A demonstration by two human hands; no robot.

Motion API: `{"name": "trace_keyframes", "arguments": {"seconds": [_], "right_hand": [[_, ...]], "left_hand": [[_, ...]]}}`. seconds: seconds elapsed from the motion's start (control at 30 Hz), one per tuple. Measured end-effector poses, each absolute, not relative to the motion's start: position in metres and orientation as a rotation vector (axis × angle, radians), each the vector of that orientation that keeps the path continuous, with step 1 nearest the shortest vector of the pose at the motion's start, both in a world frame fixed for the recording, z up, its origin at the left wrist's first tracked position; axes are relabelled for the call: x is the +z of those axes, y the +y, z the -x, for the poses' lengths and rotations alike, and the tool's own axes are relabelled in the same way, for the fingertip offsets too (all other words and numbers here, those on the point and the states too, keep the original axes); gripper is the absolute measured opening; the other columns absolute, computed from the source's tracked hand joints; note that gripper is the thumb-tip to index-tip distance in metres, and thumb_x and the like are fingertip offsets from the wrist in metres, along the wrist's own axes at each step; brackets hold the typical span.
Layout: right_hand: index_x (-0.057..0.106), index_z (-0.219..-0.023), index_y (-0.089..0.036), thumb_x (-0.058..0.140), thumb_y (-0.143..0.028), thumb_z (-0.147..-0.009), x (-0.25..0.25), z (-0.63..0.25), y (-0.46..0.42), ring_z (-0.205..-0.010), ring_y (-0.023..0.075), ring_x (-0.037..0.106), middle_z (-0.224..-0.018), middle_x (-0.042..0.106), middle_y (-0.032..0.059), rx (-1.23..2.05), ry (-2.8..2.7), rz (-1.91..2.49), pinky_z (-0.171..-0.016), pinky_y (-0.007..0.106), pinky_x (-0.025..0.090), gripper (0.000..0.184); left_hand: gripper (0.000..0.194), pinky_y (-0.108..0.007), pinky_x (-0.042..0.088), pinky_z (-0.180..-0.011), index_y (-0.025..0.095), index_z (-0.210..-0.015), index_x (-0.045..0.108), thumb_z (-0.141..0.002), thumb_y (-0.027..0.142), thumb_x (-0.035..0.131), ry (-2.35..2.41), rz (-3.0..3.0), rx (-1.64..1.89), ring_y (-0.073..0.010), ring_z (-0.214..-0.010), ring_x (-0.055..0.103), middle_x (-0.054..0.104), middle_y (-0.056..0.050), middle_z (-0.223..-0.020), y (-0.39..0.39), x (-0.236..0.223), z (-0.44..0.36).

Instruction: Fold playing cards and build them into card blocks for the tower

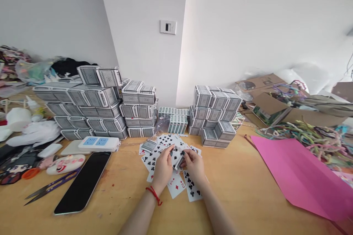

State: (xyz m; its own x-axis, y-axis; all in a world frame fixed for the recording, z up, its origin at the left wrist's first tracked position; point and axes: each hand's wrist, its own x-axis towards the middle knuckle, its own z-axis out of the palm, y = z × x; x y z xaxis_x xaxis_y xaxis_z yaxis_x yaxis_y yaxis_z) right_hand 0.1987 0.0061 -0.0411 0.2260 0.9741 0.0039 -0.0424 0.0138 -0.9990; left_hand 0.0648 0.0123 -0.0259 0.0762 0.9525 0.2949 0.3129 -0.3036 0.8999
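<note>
Both hands meet over a spread of playing cards [176,186] at the middle of the table. My left hand [164,167], with a red string at its wrist, closes its fingers on the left side of a playing card [175,157]. The right edge of that card is gripped by my right hand [194,163], whose fingers are also closed. Black pips show on the card, and its right side looks bent up; the fingertips partly hide it. One face-down card [149,145] with a grey patterned back lies at the left of the spread.
Grey patterned blocks [102,97] are stacked at the back left, with another stack [216,106] at the back right. Green-edged packs [178,123] stand between them. A phone [84,183], scissors [51,187] and a power strip [99,143] lie left; pink paper [306,176] lies right.
</note>
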Motion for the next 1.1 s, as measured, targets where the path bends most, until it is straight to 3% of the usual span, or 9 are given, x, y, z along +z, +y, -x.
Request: {"name": "trace_keyframes", "arguments": {"seconds": [0.33, 0.57, 0.8, 1.1], "right_hand": [[0.058, -0.078, -0.02, 0.061, -0.055, -0.065, -0.026, -0.199, 0.002, -0.043, 0.0118, 0.049, -0.058, 0.053, -0.003, 1.077, -0.915, 1.202, -0.042, 0.025, 0.042, 0.037], [0.061, -0.076, -0.018, 0.062, -0.05, -0.067, -0.022, -0.204, 0.002, -0.049, 0.0111, 0.045, -0.06, 0.054, -0.0019, 1.048, -0.874, 1.188, -0.045, 0.023, 0.036, 0.033], [0.064, -0.076, -0.019, 0.062, -0.051, -0.068, -0.019, -0.202, 0.0, -0.067, 0.0177, 0.054, -0.073, 0.062, 0.0021, 0.985, -0.912, 1.196, -0.062, 0.027, 0.044, 0.033], [0.067, -0.077, -0.019, 0.065, -0.048, -0.066, -0.017, -0.203, -0.002, -0.077, 0.0203, 0.056, -0.08, 0.064, 0.0044, 0.999, -0.935, 1.187, -0.071, 0.03, 0.044, 0.032]], "left_hand": [[0.037, -0.037, 0.038, -0.097, 0.019, -0.105, 0.061, -0.074, 0.01, 0.042, 1.215, -1.447, 1.261, -0.0203, -0.11, 0.052, 0.062, -0.007, -0.114, 0.012, -0.017, -0.064], [0.031, -0.032, 0.052, -0.069, 0.016, -0.107, 0.056, -0.076, 0.017, 0.055, 0.799, -0.741, 1.048, -0.0194, -0.082, 0.064, 0.066, -0.009, -0.099, 0.016, -0.013, -0.062], [0.015, -0.033, 0.052, -0.072, 0.015, -0.094, 0.057, -0.08, 0.019, 0.058, 0.543, -0.552, 0.697, -0.0197, -0.08, 0.066, 0.068, -0.008, -0.087, 0.008, -0.011, -0.056], [0.019, -0.045, 0.043, -0.09, 0.017, -0.097, 0.057, -0.079, 0.02, 0.061, 0.377, -0.532, 0.69, -0.022, -0.092, 0.063, 0.067, -0.007, -0.091, 0.004, -0.015, -0.056]]}}
